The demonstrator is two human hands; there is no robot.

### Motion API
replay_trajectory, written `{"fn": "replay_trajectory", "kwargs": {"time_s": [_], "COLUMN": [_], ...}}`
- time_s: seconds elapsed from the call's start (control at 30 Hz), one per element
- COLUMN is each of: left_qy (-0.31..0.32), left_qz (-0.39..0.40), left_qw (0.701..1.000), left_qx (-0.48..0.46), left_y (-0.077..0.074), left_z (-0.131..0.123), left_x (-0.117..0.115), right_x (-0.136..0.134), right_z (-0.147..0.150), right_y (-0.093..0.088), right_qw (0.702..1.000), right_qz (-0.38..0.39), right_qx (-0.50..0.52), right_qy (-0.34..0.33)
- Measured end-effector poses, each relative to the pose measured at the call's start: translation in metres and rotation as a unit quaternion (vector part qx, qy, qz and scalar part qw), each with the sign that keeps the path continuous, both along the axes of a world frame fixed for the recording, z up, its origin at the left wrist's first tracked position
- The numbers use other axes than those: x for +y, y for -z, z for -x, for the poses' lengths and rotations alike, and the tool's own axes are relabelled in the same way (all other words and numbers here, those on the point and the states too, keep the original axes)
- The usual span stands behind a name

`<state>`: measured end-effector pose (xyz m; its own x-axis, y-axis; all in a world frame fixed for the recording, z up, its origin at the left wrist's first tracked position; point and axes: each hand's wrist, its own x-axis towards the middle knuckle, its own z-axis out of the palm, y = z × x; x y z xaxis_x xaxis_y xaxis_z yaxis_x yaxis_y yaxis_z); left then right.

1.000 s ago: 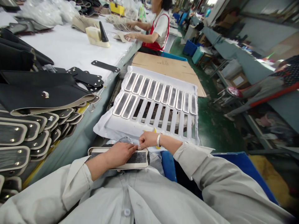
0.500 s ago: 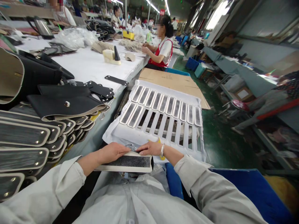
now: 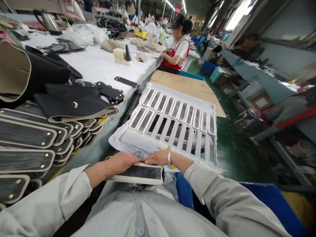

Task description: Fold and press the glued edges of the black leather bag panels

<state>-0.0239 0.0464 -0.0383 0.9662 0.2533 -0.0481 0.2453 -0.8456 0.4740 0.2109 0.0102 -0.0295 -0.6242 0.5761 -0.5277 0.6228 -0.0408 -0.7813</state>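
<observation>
At 6 o'clock, just above the person's pale shirt front, a cream-edged dark strip (image 3: 140,172) lies lengthwise across the lap, and both hands rest on it. The left hand (image 3: 120,163) lies nearly flat with its fingers stretched out over the strip's far left corner. The right hand (image 3: 156,158), with a bracelet (image 3: 169,158) at the wrist, comes in from 3 o'clock with its fingers straight and their tips on the strip's far edge, almost meeting the left fingertips. Neither hand is curled around it. Both thumbs are out of sight, so whether they hook under the edge cannot be told, and the left wrist covers the strip's left end. Something small and clear between the hands is too blurred to make out. At 4 o'clock a blue bin (image 3: 266,204) is cut off by the sleeve and the frame. Just beyond the hands, toward 12 o'clock, a white slotted board (image 3: 138,140) holds a full far row of like strips (image 3: 172,108) and two in the near row. A yellow scrap (image 3: 165,149) peeks out at its near edge. At 9 o'clock stacked strips (image 3: 27,141) and a black flap (image 3: 71,105) lie on the counter (image 3: 98,65). Farther off are cardboard (image 3: 182,84) and a seated person in a red apron (image 3: 179,52)
</observation>
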Motion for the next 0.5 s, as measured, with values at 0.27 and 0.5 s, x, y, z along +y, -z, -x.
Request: {"fn": "replay_trajectory", "kwargs": {"time_s": [0.27,0.5], "left_qy": [-0.01,-0.072], "left_qz": [0.039,0.109], "left_qw": [0.999,0.991], "left_qx": [0.011,0.036], "left_y": [-0.004,-0.009], "left_z": [0.0,0.045], "left_x": [0.004,0.032], "right_x": [0.009,0.013], "right_z": [0.018,0.016], "right_y": [-0.001,0.004], "right_qw": [0.999,0.999], "right_qz": [-0.008,-0.01], "right_qx": [0.019,0.019], "right_qy": [-0.033,-0.028]}}
